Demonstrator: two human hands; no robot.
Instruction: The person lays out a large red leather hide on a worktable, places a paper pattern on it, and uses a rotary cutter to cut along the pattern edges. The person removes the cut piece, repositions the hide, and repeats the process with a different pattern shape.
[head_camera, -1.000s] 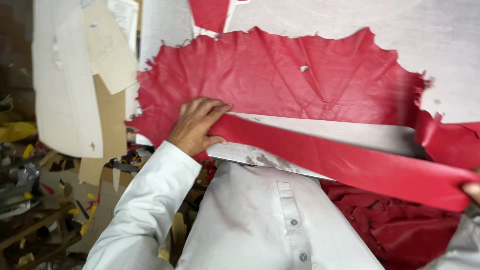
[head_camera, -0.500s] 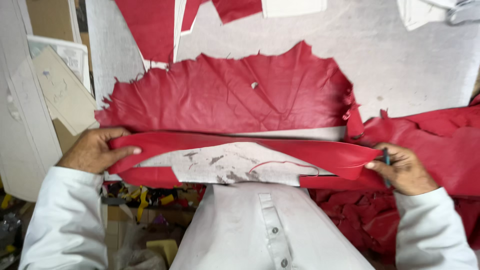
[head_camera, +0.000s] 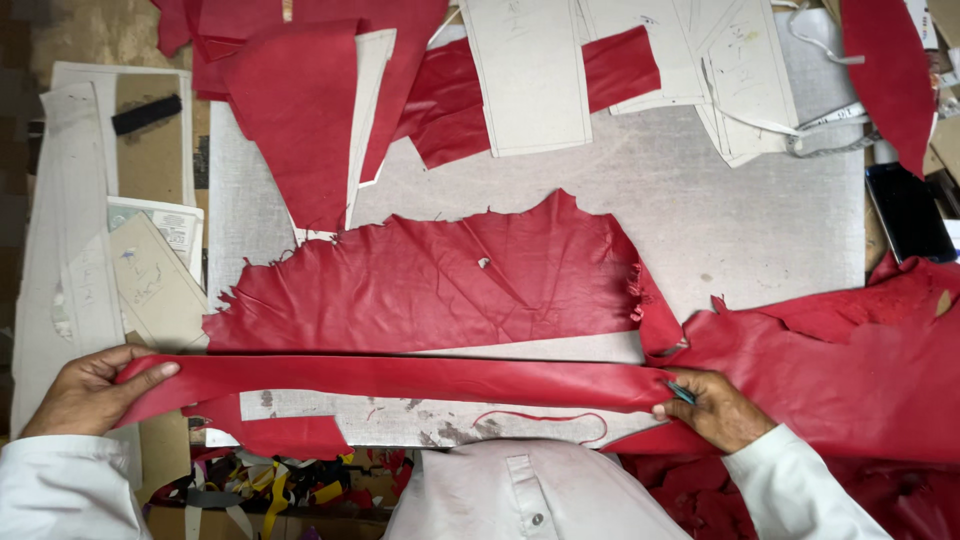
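Both hands grip a red strip stretched along the table's near edge: left hand pinching one end, right hand the other; bare metal lies beyond the hide

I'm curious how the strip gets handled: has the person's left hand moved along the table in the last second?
Yes. The left hand has slid outward, from on the big red hide to beyond the metal sheet's left edge, gripping the red strip.
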